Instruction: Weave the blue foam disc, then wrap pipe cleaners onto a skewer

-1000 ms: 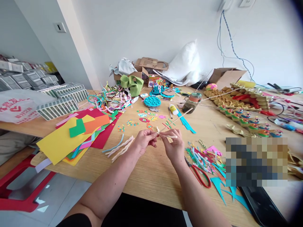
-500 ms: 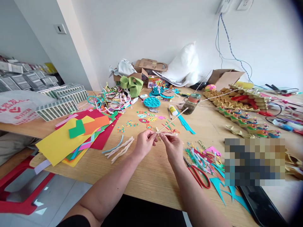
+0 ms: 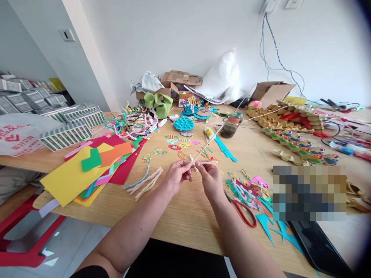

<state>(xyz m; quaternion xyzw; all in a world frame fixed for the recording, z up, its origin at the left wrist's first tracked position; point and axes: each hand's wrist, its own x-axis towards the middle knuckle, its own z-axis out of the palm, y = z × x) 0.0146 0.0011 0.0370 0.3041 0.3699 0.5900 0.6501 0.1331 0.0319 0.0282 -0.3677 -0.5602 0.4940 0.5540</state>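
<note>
My left hand (image 3: pixel 178 177) pinches thumb and fingers together over the lower end of a thin wooden stick (image 3: pixel 207 144), where a cream fuzzy pipe cleaner is bent around it. My right hand (image 3: pixel 211 178) is closed on the same cream pipe cleaner (image 3: pixel 211 162), whose free end sticks out to the right above the fingers. From the fingertips the stick slants up and away to the right. More pipe cleaners, white (image 3: pixel 148 184) and light blue (image 3: pixel 138 178), lie on the table left of my left hand. How the pipe cleaner wraps between the fingertips is partly hidden.
Red-handled scissors (image 3: pixel 245 214) lie beside my right forearm, near paper scraps (image 3: pixel 246 195). Coloured sheets (image 3: pixel 66 177) are stacked at left. Paper fish (image 3: pixel 174 147), a glue bottle (image 3: pixel 210 133) and a glass jar (image 3: pixel 230 127) stand or lie beyond the hands. Egg cartons (image 3: pixel 261 116) are at right.
The stick has swung to a somewhat steeper slant, its far tip moving left and up. Both hands keep their pinch in almost the same spot. The whole view has shifted slightly.
</note>
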